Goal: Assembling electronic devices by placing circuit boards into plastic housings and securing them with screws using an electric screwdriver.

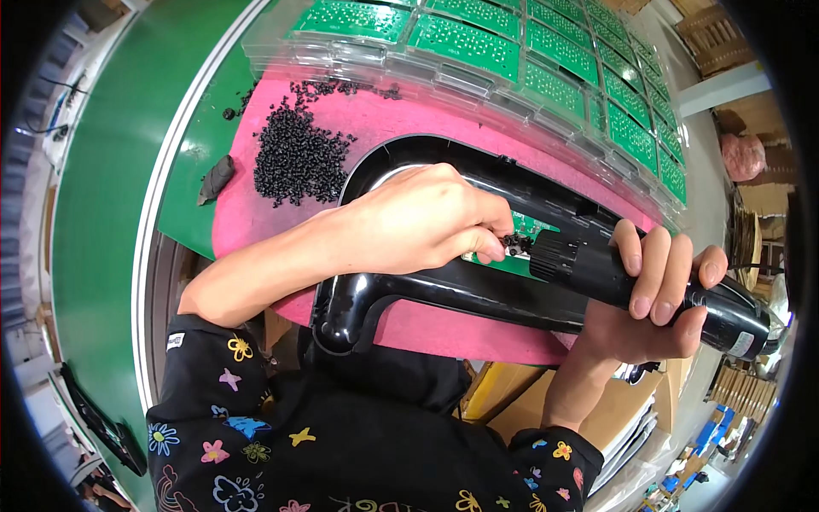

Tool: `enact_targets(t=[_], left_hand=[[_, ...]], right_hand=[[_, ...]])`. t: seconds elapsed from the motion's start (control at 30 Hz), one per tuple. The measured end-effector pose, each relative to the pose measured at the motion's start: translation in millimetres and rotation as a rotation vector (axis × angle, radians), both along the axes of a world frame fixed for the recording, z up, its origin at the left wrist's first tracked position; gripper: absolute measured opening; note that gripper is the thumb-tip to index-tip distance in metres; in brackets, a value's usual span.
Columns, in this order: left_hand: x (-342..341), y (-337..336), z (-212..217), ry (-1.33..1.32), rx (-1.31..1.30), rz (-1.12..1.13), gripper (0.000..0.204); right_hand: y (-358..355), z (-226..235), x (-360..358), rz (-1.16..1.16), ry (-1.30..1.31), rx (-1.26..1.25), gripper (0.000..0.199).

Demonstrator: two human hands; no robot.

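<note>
Pile (299, 158) of blk parts on pink mat (409, 113), L of housing (486, 299); grey lump (217, 179) beside, trays (409, 72) far side, cut off up top. Your R hand (655, 286) has its grip clamped round the driver (580, 260); your L hand (426, 213) partly hides dark bits (517, 245) at its nose, can't tell if clamped. Board (522, 224) in housing mostly covered.

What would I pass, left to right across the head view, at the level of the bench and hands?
Dark lump → main pile of small black pieces → left hand → right hand → pink bundle in the background.
</note>
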State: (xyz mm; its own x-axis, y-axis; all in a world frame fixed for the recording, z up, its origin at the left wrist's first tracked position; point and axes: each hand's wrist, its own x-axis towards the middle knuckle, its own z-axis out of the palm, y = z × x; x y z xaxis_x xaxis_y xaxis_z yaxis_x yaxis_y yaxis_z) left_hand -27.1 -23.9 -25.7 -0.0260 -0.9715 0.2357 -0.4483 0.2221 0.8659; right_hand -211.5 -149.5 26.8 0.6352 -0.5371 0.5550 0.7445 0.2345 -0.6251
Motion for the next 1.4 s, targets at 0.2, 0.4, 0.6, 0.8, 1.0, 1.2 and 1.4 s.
enact_targets(t=[0.2, 0.4, 0.6, 0.8, 1.0, 1.2, 1.4], left_hand=[[0, 1, 2, -0.171, -0.166, 0.077, 0.018], [2, 2, 3, -0.298, -0.247, 0.120, 0.018], [6, 5, 3, -0.326, -0.179, 0.282, 0.013], [7, 4, 0, -0.366, -0.197, 0.336, 0.012], [6, 7, 3, -0.333, -0.074, 0.354, 0.013], [6, 12, 8, -0.355, -0.054, 0.357, 0.019], [6, 13, 13, -0.344, 0.012, 0.402, 0.021]], right_hand=[[2, 0, 1, -0.030, 0.013, -0.034, 0.023], [0, -4, 0, -0.031, 0.050, -0.066, 0.025], [-10, -19, 3, -0.113, 0.151, -0.256, 0.034], [-2, -24, 14, -0.180, 0.221, -0.231, 0.034], [5, -20, 30, -0.153, 0.267, -0.290, 0.032], [-1, -13, 54, -0.016, 0.339, -0.415, 0.030], [-3, -15, 58, 0.015, 0.332, -0.353, 0.026]])
